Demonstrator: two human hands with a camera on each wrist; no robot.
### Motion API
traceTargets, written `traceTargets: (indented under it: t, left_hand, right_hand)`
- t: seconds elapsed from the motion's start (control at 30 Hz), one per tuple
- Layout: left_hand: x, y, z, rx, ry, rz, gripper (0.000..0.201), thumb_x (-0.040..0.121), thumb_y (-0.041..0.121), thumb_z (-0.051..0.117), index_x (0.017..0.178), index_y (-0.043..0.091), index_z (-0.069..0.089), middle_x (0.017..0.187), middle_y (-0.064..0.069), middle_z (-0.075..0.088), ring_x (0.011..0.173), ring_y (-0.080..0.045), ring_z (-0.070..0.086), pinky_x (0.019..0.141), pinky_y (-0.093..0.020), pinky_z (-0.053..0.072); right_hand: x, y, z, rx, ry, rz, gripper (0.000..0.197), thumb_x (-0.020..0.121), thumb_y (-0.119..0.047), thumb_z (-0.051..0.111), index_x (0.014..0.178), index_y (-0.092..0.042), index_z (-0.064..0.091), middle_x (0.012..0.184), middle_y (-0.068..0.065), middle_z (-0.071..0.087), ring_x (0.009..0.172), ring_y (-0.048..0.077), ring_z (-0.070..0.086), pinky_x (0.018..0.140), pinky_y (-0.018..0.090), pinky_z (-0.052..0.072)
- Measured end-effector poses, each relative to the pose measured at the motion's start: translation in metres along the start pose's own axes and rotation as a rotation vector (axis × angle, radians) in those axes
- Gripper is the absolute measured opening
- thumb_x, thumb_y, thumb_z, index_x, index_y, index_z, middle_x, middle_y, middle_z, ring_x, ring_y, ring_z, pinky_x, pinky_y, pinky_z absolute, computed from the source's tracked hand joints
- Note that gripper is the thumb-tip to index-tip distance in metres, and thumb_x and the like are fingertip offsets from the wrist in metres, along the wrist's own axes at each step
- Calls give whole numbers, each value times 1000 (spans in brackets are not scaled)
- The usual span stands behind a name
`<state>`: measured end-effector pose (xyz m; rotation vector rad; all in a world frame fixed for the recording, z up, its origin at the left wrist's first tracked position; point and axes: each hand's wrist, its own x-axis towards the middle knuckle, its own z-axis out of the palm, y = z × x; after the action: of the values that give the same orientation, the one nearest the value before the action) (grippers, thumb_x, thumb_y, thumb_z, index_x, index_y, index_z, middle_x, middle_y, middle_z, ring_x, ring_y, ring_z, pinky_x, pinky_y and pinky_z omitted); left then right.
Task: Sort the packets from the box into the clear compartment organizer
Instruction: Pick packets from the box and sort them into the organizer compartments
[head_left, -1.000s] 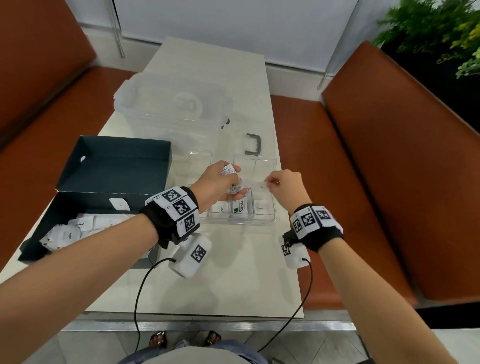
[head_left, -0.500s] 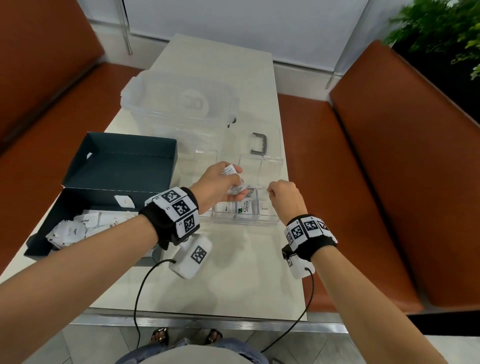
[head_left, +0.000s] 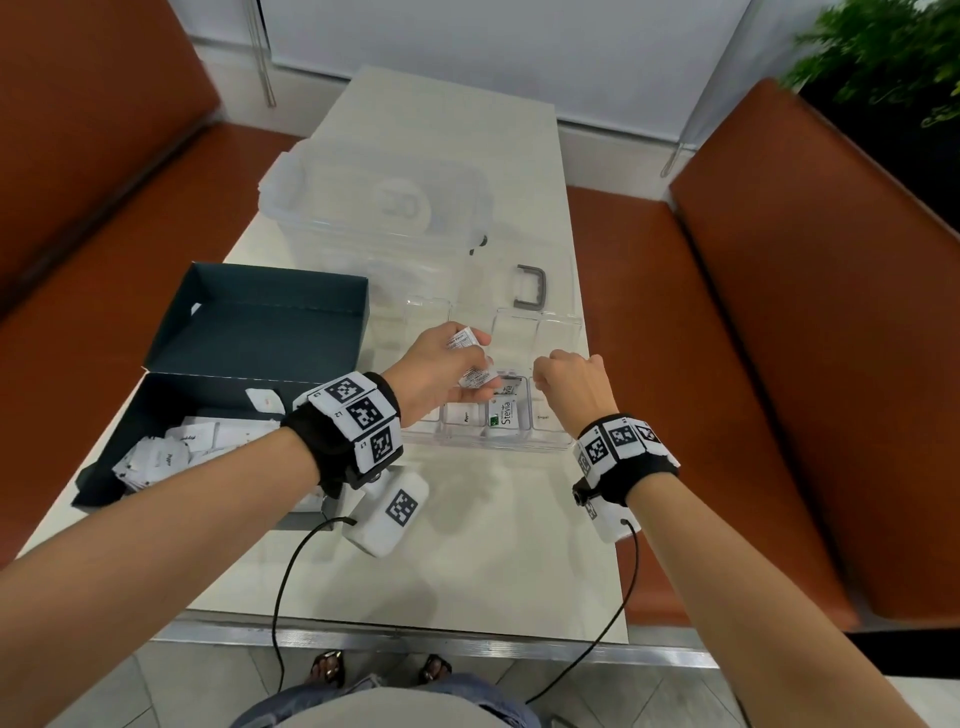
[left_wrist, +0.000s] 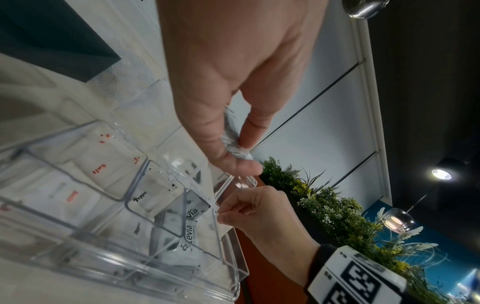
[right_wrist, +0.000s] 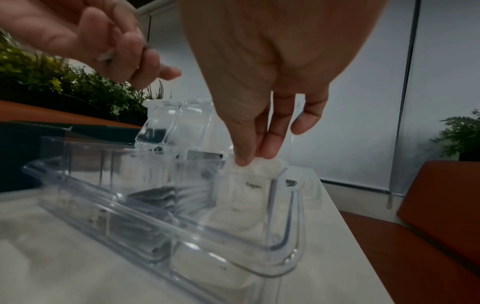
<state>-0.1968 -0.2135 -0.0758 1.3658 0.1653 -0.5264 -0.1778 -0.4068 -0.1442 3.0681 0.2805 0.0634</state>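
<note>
- The right hand (right_wrist: 262, 86) pinches a white sugar packet (right_wrist: 249, 179) by its top edge between thumb and fingertips and holds it upright in the end compartment of the clear compartment organizer (head_left: 498, 441), at 4 o'clock of the table (head_left: 457, 561).
- Lower the packet until it rests on those already in the cell, then let go; opening the fingers early would likely let it tip over the divider.
- The left hand (head_left: 441, 371) grips several packets (head_left: 470, 358) above the organizer's middle cells. Hold this bundle steady, clear of the right hand.
- The box (head_left: 171, 415) at 9 o'clock holds many unsorted packets.
- Read each label first: the neighbouring cells hold Stevia, Pepper and Salt.
</note>
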Motion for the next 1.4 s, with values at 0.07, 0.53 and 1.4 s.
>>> traceTargets:
  t: [0.07,0.53,1.4]
  left_hand:
    - [-1,1,-1,-1,-5,-6,28,94,-7,49,120,5,52,93,-14,57,82,-28,66,68,-30,59]
    - [-2,-1,-14,54,-113,-6,49,90,-9,59,134,9,46,98,-15,64,79,-23,70,69,-32,61]
    - [-13,3,-20,-63,-272,-252,28,98,26,40,100,10,63,85,-8,70,64,-16,63,65,-29,57]
  right_hand:
    - [3,-2,-1,-4,-9,-4,23,88,6,49,92,-14,61,88,3,58,71,23,48,73,30,26]
    - [-12,-15,-43,625,210,185,18,92,-8,51,100,-14,66,86,4,67,73,18,64,67,19,49]
    - [-17,-34,-69,1576,-117,173,7,92,-4,59,94,-7,65,77,4,68,59,11,59,60,23,51]
